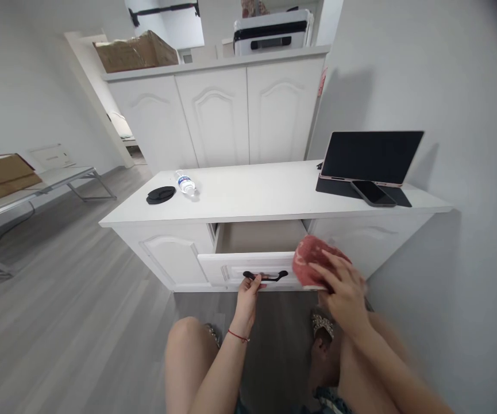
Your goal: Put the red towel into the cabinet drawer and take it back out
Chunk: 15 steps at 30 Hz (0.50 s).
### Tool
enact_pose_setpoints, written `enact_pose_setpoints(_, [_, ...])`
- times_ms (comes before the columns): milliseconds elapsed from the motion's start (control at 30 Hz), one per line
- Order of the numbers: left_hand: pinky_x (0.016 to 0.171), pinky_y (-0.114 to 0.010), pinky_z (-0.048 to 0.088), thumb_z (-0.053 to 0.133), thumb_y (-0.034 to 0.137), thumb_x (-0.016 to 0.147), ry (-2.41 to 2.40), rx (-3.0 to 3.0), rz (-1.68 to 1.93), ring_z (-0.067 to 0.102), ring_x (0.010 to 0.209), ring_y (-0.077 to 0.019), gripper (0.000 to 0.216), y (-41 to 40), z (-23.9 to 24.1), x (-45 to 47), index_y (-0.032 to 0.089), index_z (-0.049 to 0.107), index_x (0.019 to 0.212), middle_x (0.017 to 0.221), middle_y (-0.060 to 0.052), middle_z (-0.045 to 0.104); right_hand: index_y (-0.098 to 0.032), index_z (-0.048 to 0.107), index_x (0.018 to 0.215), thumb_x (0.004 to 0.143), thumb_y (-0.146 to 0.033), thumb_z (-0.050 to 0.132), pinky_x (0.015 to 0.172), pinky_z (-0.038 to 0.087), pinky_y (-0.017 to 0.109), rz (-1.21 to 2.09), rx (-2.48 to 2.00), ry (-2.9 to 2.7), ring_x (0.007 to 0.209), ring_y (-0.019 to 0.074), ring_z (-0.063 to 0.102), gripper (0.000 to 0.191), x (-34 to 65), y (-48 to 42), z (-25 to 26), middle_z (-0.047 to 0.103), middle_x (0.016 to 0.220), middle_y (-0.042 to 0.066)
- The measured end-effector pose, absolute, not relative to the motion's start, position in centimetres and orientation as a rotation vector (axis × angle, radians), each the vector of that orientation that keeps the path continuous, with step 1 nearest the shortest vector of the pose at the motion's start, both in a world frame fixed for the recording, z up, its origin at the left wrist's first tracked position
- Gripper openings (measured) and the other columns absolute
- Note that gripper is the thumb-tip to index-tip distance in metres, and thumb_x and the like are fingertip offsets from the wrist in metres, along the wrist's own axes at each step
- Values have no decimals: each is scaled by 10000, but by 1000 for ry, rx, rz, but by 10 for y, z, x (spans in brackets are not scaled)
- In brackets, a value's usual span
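My left hand [250,293] grips the black handle [276,277] of a white drawer [214,265], near the handle's left end. The drawer is pulled partway out, and the bare floor of its inside shows. In my right hand [345,293] is a folded red cloth [311,259] with a pale pattern. The cloth is at the drawer front's right corner; whether it touches the wood I cannot tell. My right thumb is hidden, and the hand is slightly blurred.
On the white cabinet top [252,190] lie a black round object [161,195], a clear plastic bottle [185,184], a propped tablet [371,155] and a phone [373,194]. A grey wall [467,144] stands close on the right. My knees flank the drawer's front.
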<state>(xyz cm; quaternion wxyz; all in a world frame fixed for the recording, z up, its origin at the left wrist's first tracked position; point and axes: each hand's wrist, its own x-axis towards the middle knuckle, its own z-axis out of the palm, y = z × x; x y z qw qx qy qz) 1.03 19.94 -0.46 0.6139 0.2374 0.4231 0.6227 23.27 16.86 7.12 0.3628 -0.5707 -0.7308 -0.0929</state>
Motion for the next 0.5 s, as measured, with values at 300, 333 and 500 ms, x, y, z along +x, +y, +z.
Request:
enact_pose_setpoints(300, [844, -309, 461, 811, 396, 668, 888, 504, 1481, 640, 846, -168, 322, 197, -12, 17, 160, 679, 843, 909, -73, 708, -243, 675, 1169, 832, -74, 427, 1150, 191, 635, -190, -1302, -1939, 1450, 293, 288, 451, 167, 191, 10, 464, 1499, 80])
enact_pose_setpoints(333, [869, -323, 460, 805, 373, 671, 886, 499, 1494, 642, 867, -177, 310, 195, -12, 18, 163, 682, 863, 926, -80, 713, -248, 679, 1161, 833, -68, 426, 1154, 176, 632, -176, -1278, -1961, 1444, 288, 303, 452, 160, 193, 13, 481, 1487, 76])
enact_pose_setpoints(500, [957, -416, 443, 721, 286, 709, 1014, 595, 1595, 597, 1121, -279, 378, 194, 0, 32, 216, 682, 1078, 1230, -159, 657, -277, 680, 1146, 866, -68, 454, 1184, 131, 565, -99, -1127, -2126, 1413, 249, 363, 416, 122, 208, 34, 516, 1462, 26])
